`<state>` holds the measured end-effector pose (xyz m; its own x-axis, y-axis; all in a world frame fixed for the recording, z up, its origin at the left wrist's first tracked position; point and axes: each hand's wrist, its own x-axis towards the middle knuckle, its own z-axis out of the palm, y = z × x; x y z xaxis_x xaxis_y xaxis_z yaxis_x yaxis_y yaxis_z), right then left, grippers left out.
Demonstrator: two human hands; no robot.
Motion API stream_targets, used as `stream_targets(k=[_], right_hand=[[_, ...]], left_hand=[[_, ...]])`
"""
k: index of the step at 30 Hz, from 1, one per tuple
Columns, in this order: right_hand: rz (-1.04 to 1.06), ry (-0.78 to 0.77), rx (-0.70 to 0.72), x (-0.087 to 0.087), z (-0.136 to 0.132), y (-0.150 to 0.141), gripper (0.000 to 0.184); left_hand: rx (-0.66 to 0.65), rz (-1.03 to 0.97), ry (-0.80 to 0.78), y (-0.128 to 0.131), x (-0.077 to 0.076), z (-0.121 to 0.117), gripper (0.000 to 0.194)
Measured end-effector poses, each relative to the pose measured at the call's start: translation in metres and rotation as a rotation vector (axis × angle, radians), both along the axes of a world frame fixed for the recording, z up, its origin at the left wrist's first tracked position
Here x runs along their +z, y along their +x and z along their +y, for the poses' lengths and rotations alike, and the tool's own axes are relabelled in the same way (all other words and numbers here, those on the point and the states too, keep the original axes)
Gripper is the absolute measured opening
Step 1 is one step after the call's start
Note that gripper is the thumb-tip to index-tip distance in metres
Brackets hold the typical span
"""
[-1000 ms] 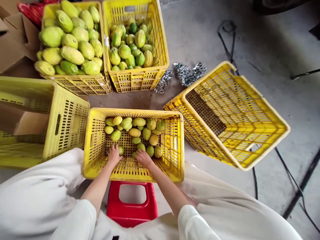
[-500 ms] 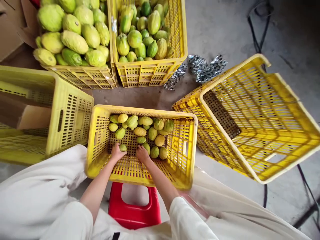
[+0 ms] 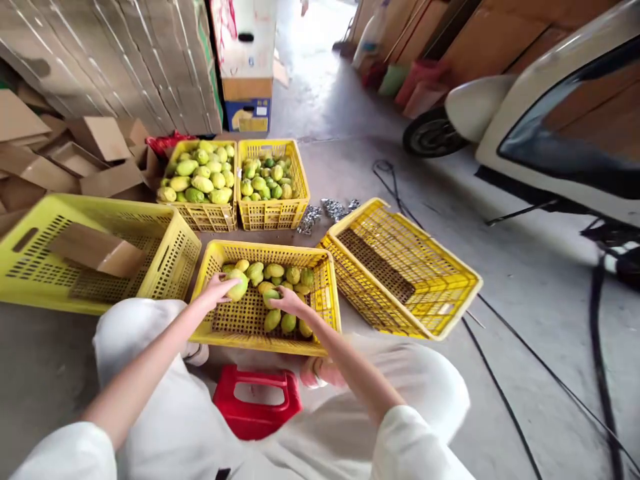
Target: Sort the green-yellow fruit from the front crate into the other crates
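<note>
My left hand point(image 3: 216, 291) is closed around a large yellow-green papaya-like fruit point(image 3: 239, 285), raised above the left part of the yellow crate point(image 3: 267, 342) before me. The fingers of my right hand point(image 3: 290, 301) grip a smaller green papaya-like fruit point(image 3: 271, 297) over the crate's middle. Along the far side and right half of that crate lie several more green and yellow fruits point(image 3: 289, 323). Its near left floor shows bare slats. Part of the fruit under my right hand is hidden.
Two full fruit crates point(image 3: 200, 217) point(image 3: 273, 219) stand beyond. A yellow crate point(image 3: 185, 267) holding cardboard is left; another crate point(image 3: 435, 320) tilts at right. A red stool point(image 3: 257, 427) sits between my legs. Cables point(image 3: 500, 393) cross the floor near a parked vehicle point(image 3: 545, 120).
The camera view has tilted up and widened. My left hand has risen and holds a larger fruit than before. My right hand has lifted off the crate floor and now grips a green fruit.
</note>
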<state>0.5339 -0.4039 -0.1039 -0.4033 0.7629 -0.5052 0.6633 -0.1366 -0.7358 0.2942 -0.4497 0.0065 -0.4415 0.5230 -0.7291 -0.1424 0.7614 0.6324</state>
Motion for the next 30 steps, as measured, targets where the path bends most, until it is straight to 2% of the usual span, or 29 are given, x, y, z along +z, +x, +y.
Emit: stream_targets(k=[3,5,7,9,11,13,20,22,25,28,30], right_hand=[[0.211,0.021,-0.129,0.049,-0.006,0.020,0.043],[0.348,0.034,-0.212,0.073,-0.018,0.032,0.056],[0.477,0.032,-0.286,0.090,-0.032,0.042,0.066],[0.594,0.005,-0.343,0.100,-0.043,0.049,0.071],[0.682,-0.040,-0.392,0.106,-0.050,0.051,0.075],[0.729,-0.085,-0.439,0.112,-0.052,0.048,0.077],[0.820,-0.187,-0.514,0.133,-0.053,0.023,0.070],[0.883,-0.211,-0.527,0.128,-0.057,0.025,0.070],[0.968,-0.270,-0.587,0.109,-0.061,0.033,0.070],[1.017,-0.309,-0.665,0.091,-0.058,0.035,0.067],[1.035,-0.308,-0.669,0.086,-0.053,0.030,0.063]], left_hand=[[0.062,-0.122,0.102,0.002,0.059,-0.017,0.033],[0.103,-0.210,0.142,0.003,0.088,-0.035,0.025],[0.165,-0.319,0.182,0.003,0.105,-0.052,0.027],[0.222,-0.430,0.223,0.003,0.111,-0.066,0.034],[0.239,-0.500,0.268,0.001,0.107,-0.076,0.040],[0.234,-0.543,0.316,-0.001,0.097,-0.080,0.042],[0.236,-0.573,0.418,-0.006,0.048,-0.074,0.049],[0.210,-0.577,0.435,-0.006,0.035,-0.073,0.056],[0.175,-0.588,0.434,-0.005,0.020,-0.071,0.055],[0.148,-0.636,0.429,-0.001,0.012,-0.067,0.046],[0.164,-0.666,0.420,0.003,0.012,-0.064,0.043]])
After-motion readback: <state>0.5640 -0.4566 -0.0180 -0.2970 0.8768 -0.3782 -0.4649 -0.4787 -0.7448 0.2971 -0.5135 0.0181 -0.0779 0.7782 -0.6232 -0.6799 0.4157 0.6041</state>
